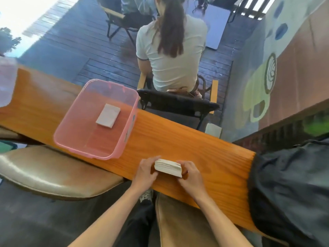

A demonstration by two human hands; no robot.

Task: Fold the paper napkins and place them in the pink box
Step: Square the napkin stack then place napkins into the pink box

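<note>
A thick stack of white paper napkins (168, 167) rests on the orange wooden table near its front edge. My left hand (146, 171) grips the stack's left end and my right hand (189, 175) grips its right end. The translucent pink box (124, 139) stands on the table to the upper left of my hands. One folded white napkin (108, 115) lies flat inside it, near the middle.
A dark backpack (292, 189) covers the table's right end. A tan cushioned chair (53, 173) stands at the left below the table. A person in a white shirt (170, 56) sits with their back to me on a black chair (178, 104) beyond the table.
</note>
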